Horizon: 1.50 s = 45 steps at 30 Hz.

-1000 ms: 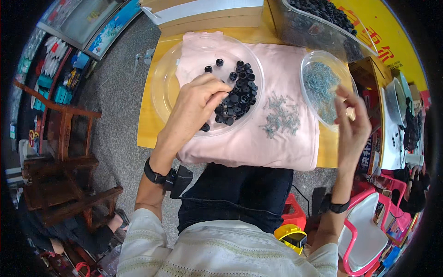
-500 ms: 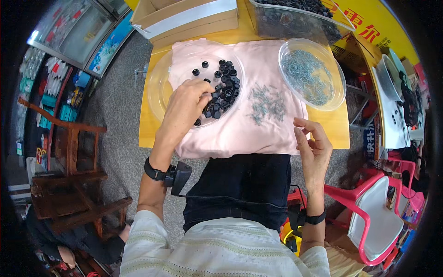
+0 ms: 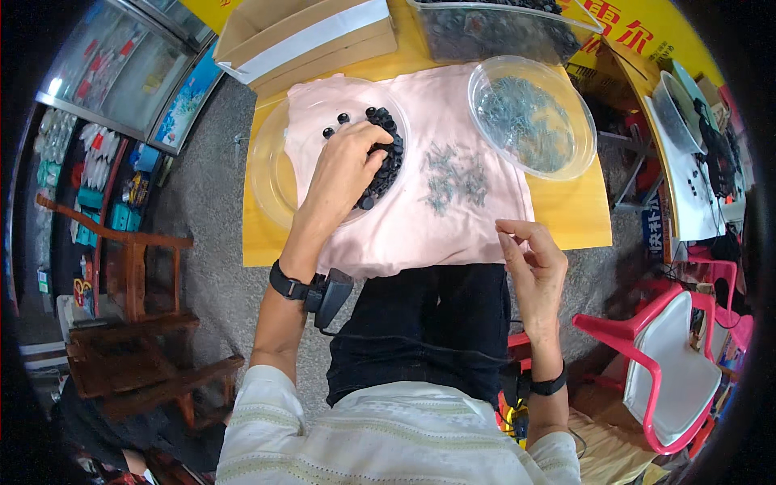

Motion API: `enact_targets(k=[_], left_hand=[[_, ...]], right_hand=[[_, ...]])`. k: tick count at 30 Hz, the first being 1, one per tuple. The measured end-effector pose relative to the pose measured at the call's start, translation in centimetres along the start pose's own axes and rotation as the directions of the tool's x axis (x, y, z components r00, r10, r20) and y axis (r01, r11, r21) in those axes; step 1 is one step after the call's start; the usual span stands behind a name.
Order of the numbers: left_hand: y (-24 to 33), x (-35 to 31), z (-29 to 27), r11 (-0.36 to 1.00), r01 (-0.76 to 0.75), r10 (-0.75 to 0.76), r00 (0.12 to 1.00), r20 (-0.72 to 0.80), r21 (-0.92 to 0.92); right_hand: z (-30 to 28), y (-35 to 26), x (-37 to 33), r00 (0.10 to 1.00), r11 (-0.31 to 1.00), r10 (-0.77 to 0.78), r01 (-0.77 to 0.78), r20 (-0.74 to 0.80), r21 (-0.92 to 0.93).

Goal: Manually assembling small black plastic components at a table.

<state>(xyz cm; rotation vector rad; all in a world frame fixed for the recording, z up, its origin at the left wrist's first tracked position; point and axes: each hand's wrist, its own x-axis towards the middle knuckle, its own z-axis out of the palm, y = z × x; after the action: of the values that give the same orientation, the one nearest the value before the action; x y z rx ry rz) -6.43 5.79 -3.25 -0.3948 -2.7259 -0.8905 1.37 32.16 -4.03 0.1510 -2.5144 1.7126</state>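
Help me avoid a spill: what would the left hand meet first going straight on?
The left hand would likely meet the pile of small black round plastic pieces first, though exact depth is unclear.

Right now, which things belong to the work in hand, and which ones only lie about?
Seemingly in use:
- black parts at the left hand
- clear round tray
- metal fasteners on pink cloth

Likely lying about:
- wooden chair
- pink-and-white chair

Left hand at black caps in clear tray; right hand at corner of pink cloth, screws piled nearby.
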Motion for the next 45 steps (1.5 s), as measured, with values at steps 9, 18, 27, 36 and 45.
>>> enact_targets(k=[9, 18, 27, 36, 45], left_hand=[[0.1, -1.5, -1.6, 0.997, 0.059, -0.063, 0.995, 0.079, 0.055], [2.1, -4.5, -2.4, 1.000, 0.020, -0.021, 0.997, -0.075, -0.012], [6.2, -7.8, -0.1, 0.897, -0.077, 0.021, 0.991, -0.132, -0.435], [8.4, -8.4, 0.3, 0.937, -0.264, 0.237, 0.961, -0.139, -0.229], [10.4, -9.1, 0.8, 0.821, -0.007, 0.008, 1.000, -0.001, -0.571]], right_hand=[[0.8, -1.3, -0.9, 0.998, 0.999, -0.041, 0.041, 0.044, 0.005], [3.1, -2.4, -1.6, 0.994, 0.992, -0.078, 0.071, 0.074, 0.103], [5.1, -2.7, -1.2, 0.970, 0.834, 0.020, -0.151, 0.243, 0.530], [3.5, -1.5, -2.7, 0.951, 0.727, 0.055, -0.246, 0.303, 0.641], [1.6, -0.2, -3.3, 0.832, 0.265, 0.094, -0.550, 0.546, 0.792]])
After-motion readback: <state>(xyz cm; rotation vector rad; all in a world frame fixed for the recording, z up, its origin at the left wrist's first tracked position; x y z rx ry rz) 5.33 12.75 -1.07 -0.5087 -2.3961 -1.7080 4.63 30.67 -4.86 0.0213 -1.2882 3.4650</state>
